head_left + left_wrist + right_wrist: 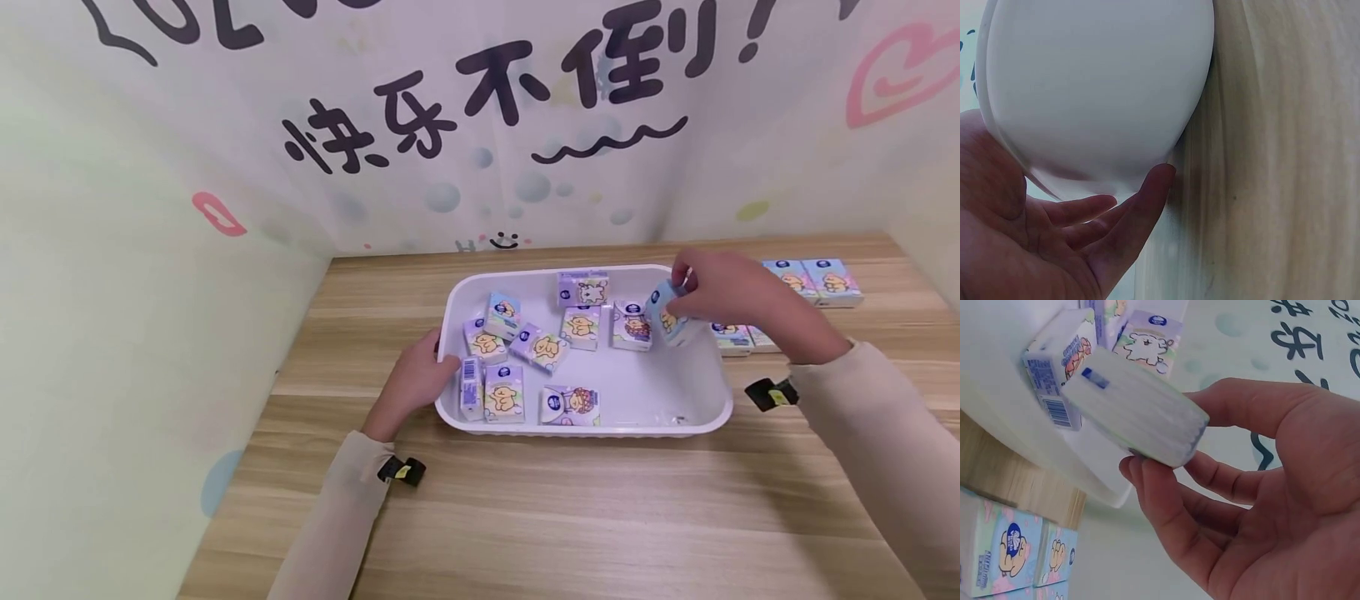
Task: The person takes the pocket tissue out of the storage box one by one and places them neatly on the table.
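Head view: left hand [415,375] gripping the white tray [637,431] at its left edge, thumb over the rim, probably steadying it on the desk [540,517]. Right hand [723,287] has the blue pack [667,321] pinched, tilted over the tray's right end! Packs crowd the tray's left and far edges; bare floor opens toward its near-right corner. Other blue packs [832,283] sit near the desk's far-right corner.

Left wrist: fingers spread along the outer wall, seemingly bracing.

Right wrist: thumb and fingertips on opposite sides, apparently for easy turning.
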Demonstrator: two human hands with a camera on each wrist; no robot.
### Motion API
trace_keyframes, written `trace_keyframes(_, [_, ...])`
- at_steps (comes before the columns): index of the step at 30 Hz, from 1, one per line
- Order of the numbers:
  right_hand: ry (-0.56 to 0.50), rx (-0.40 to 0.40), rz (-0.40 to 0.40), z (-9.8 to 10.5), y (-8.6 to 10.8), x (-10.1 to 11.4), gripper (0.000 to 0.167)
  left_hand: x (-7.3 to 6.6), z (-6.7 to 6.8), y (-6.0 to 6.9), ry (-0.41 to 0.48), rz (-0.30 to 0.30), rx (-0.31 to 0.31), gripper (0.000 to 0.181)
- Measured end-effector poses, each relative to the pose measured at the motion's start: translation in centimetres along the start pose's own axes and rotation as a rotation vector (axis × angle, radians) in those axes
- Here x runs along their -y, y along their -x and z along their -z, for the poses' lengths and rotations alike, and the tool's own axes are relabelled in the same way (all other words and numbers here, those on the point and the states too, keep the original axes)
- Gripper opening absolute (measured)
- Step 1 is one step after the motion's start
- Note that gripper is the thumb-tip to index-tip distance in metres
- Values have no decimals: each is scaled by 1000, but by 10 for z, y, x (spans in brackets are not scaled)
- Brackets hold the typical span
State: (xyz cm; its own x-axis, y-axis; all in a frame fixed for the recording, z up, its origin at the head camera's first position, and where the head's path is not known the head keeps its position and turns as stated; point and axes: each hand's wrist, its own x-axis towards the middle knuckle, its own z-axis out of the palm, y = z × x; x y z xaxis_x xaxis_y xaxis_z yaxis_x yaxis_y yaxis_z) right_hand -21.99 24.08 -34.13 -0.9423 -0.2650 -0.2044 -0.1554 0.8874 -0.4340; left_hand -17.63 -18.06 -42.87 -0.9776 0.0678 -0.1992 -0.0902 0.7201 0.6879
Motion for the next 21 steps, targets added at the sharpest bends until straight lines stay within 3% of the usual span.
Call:
trace_keyframes(8, [-84, -67, -19, 9, 12, -23, 45, 0, 0, 1, 2, -1, 0, 63])
trace_keyframes(15, [-257, -54, -39, 13, 24, -39, 43, -1, 1, 1, 2, -2, 4, 63])
trace_keyframes(21, [-296, -71, -62, 10, 31, -57, 42, -1, 0, 1, 7, 5, 5, 64])
